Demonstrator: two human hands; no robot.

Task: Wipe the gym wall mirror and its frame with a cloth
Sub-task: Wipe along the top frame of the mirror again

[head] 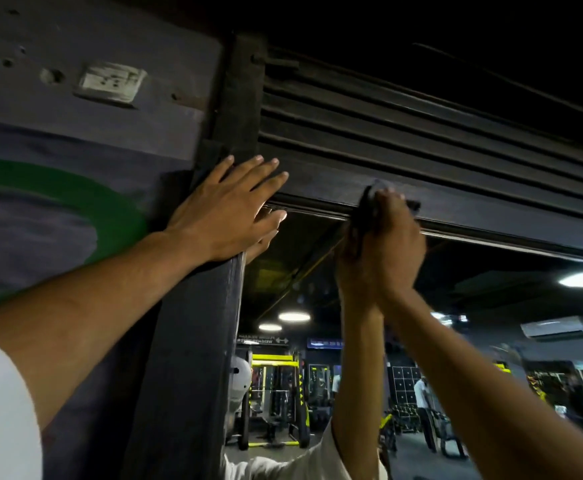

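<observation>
The wall mirror [473, 341] fills the lower right and reflects the gym. Its dark wooden frame [193, 341] runs up the left side and along the top. My left hand [227, 209] lies flat with straight fingers on the frame's upper left corner. My right hand [397, 244] is raised to the top edge of the mirror and grips a dark cloth [366, 209], pressing it against the frame's lower lip. Most of the cloth is hidden behind my fingers. The mirror shows my right arm's reflection just left of the real arm.
A grey wall [58, 133] with a green painted curve and a small white plate lies left of the frame. Dark horizontal slats [421, 133] run above the mirror. Reflected in the glass are yellow racks, ceiling lights and a person standing far off.
</observation>
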